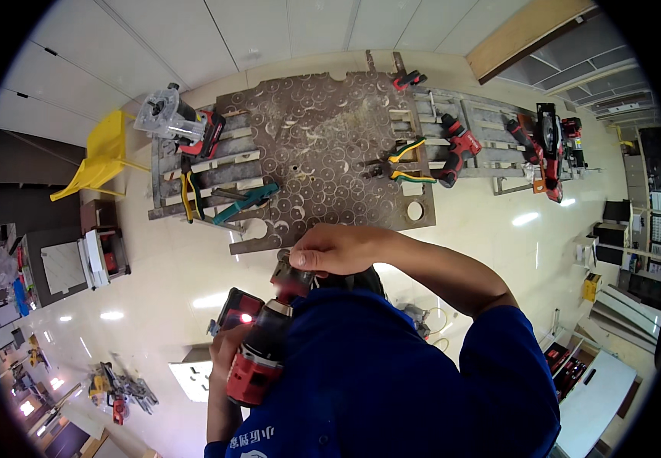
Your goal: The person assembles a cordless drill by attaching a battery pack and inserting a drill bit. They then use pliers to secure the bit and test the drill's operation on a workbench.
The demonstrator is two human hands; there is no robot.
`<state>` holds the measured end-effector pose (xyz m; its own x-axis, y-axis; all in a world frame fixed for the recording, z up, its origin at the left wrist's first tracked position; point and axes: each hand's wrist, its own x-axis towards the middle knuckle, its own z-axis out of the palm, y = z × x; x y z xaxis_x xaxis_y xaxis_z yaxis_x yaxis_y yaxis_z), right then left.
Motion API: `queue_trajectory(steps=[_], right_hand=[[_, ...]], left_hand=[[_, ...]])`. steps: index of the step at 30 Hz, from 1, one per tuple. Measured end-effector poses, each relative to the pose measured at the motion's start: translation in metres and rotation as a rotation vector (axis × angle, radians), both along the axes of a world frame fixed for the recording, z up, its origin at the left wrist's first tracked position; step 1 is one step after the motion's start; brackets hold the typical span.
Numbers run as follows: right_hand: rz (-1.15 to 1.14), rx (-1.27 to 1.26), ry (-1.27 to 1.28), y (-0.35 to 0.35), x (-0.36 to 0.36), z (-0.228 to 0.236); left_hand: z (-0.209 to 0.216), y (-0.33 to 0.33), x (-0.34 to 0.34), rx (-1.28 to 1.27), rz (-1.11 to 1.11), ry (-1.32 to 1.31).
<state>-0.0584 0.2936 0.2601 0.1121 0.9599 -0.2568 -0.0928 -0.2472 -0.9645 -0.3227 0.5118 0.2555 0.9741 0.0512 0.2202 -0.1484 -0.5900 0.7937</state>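
I hold a red and black cordless drill close against my chest, over my blue shirt. My left hand wraps its handle from below, near the battery end. My right hand is closed over the drill's front end, at the dark chuck. The right forearm comes in from the right across my body. The chuck tip is hidden under my fingers.
Ahead lies a brown board scored with many circular cuts, on a slatted wooden bench. On the bench are a router, yellow pliers, a teal clamp, a second red drill and a red saw. A yellow chair stands left.
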Motion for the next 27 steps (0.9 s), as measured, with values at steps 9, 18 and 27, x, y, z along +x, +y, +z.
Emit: queue_trajectory(steps=[9, 18, 27], right_hand=[[-0.377, 0.148, -0.043, -0.001, -0.026, 0.013], [-0.526, 0.244, 0.198, -0.013, -0.049, -0.005], [-0.483, 0.169, 0.291, -0.011, -0.045, 0.01]], left_hand=[[0.031, -0.004, 0.021, -0.125, -0.108, 0.086], [0.035, -0.016, 0.025, -0.255, -0.188, 0.091], [0.041, -0.015, 0.028, -0.125, -0.248, 0.039]])
